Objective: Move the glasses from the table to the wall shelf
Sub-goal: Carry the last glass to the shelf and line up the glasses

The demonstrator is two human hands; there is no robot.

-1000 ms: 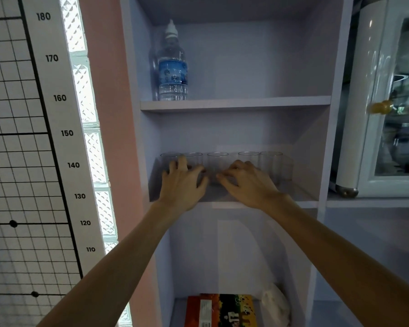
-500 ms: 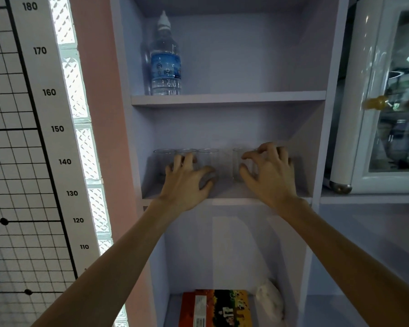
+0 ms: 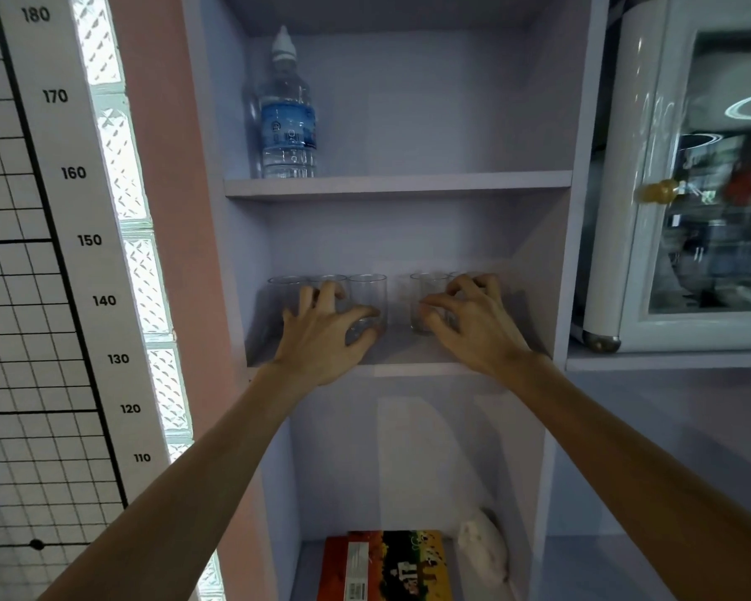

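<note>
In the middle compartment of the pale lilac wall shelf (image 3: 408, 367), five clear glass tumblers (image 3: 367, 292) stand in a row. The left hand (image 3: 321, 340), fingers spread and curled, grips the second and third. The right hand (image 3: 482, 327), fingers likewise hooked, grips the fourth and fifth.

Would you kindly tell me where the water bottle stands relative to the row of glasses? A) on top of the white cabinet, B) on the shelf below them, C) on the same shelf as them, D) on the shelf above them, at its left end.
D: the water bottle stands at the left end of the upper shelf, one level above the glasses.
</note>
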